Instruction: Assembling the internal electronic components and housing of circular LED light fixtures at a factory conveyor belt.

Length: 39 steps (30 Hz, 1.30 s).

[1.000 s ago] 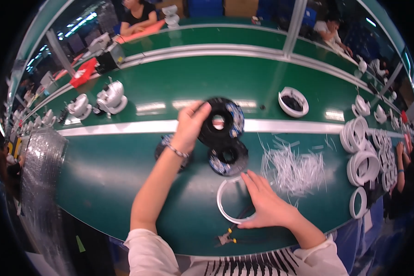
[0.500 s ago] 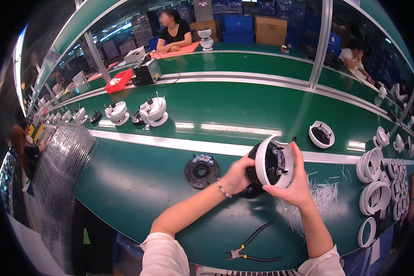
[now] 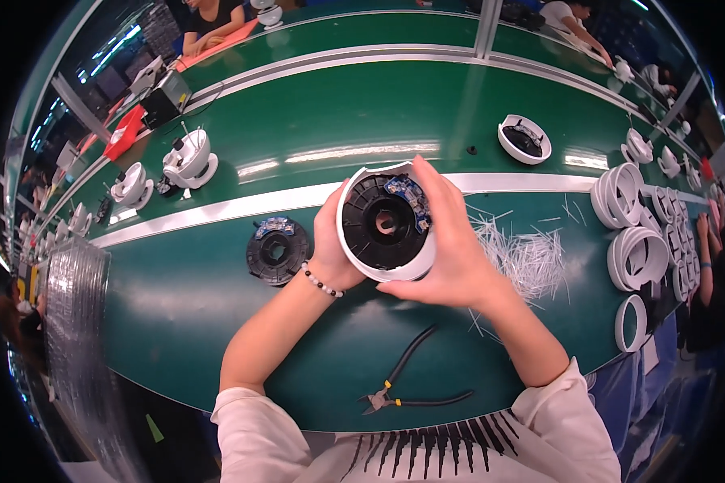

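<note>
Both hands hold a round white plastic housing [image 3: 417,267] off the bench, its open side facing me. Inside sits a black disc [image 3: 364,241] with a central hole and a small blue circuit board [image 3: 408,193] along its upper right edge. My left hand [image 3: 330,245], with a bead bracelet at the wrist, grips the housing's left side; its fingers are partly hidden behind. My right hand [image 3: 453,253] wraps the right side, fingers over the upper rim and thumb along the lower rim. A similar black disc [image 3: 259,259] with a circuit board lies on the bench beside my left hand.
Yellow-banded cutting pliers [image 3: 385,396] lie near the front edge. Thin white strips [image 3: 532,262] are heaped right of my right hand. White rings [image 3: 630,322] stand farther right. Another white housing [image 3: 525,140] and half-built white units [image 3: 190,158] rest beyond the metal strip. Other people sit across.
The housing has turned from side-on to face me, showing the disc's front. My left hand has shifted from behind the disc to the housing's left side. The view has tilted down.
</note>
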Available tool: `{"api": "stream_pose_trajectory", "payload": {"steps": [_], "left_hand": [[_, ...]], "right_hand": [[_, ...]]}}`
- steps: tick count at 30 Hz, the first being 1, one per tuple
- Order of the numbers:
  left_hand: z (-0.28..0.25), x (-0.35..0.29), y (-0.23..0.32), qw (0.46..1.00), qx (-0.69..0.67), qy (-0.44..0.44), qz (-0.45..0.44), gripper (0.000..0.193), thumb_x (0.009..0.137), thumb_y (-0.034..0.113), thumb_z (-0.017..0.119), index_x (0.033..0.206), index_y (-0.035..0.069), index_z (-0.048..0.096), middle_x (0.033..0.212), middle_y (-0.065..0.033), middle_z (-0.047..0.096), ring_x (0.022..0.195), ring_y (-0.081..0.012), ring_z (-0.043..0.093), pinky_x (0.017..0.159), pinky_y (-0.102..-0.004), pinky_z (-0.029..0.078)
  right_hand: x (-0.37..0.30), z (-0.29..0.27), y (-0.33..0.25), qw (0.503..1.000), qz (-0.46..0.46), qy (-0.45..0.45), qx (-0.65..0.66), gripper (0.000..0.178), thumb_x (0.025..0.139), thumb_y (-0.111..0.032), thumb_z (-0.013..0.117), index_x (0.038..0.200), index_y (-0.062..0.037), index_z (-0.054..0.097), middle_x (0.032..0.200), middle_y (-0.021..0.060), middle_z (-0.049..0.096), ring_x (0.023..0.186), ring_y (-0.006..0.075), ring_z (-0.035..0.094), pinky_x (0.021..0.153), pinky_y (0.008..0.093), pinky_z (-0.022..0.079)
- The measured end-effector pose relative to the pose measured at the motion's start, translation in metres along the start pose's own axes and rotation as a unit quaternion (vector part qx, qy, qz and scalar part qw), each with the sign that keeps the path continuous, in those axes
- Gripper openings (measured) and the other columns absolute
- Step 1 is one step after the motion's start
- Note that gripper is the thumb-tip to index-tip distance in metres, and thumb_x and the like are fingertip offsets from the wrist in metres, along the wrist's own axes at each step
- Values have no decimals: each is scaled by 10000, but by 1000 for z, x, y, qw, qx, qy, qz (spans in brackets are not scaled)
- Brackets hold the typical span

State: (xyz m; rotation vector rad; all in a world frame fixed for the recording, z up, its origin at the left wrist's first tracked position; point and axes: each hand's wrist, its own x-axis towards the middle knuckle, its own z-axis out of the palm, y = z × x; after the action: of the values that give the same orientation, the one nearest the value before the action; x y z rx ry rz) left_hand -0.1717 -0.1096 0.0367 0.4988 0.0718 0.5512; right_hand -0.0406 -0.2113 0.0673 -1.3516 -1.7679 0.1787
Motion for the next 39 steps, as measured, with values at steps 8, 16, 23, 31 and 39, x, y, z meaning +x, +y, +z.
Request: {"api": "stream_pose_trajectory", "payload": {"steps": [8, 16, 23, 31, 39], "left_hand": [[2, -6, 4, 993, -25, -74, -87, 916, 736, 752, 137, 1262, 36, 359, 1212, -160, 450, 1110, -273, 458, 936, -408, 389], [-2, -15, -1, 994, 2, -89, -59, 703, 814, 574, 365, 1234, 10, 385, 1172, -154, 486, 1060, -251, 496, 914, -371, 409], [11, -11, -8, 999, 41, -26, -15, 528, 762, 322, 454, 1162, -23, 436, 1088, -161, 534, 964, -238, 546, 849, -350, 451], [14, -3, 3, 992, 109, -13, -55, 466, 828, 365, 343, 1022, -8, 542, 947, -126, 602, 845, -203, 592, 757, -330, 495], [9, -6, 6, 991, 120, -19, -51, 481, 818, 363, 359, 1063, -23, 511, 979, -150, 588, 862, -221, 590, 777, -341, 489]], "right_hand": [[1, -16, -11, 996, -50, -65, -19, 1115, 398, -171, 802, 1303, 22, 179, 1303, 210, 268, 1193, 382, 275, 990, 421, 273], [-5, -11, -5, 998, -28, -58, -19, 1108, 410, -211, 795, 1296, 32, 176, 1294, 220, 261, 1196, 395, 264, 990, 423, 273], [-14, 0, 3, 1000, -17, 15, -15, 1166, 411, -307, 798, 1318, 22, 143, 1320, 197, 266, 1218, 365, 263, 998, 430, 247], [-9, -7, 1, 1000, 5, -13, -7, 1166, 418, -352, 810, 1318, 16, 166, 1310, 201, 266, 1213, 364, 273, 990, 424, 262], [-14, 2, 2, 999, -30, 22, -26, 1163, 390, -352, 806, 1286, 74, 199, 1264, 251, 278, 1140, 399, 324, 954, 433, 295]]}}
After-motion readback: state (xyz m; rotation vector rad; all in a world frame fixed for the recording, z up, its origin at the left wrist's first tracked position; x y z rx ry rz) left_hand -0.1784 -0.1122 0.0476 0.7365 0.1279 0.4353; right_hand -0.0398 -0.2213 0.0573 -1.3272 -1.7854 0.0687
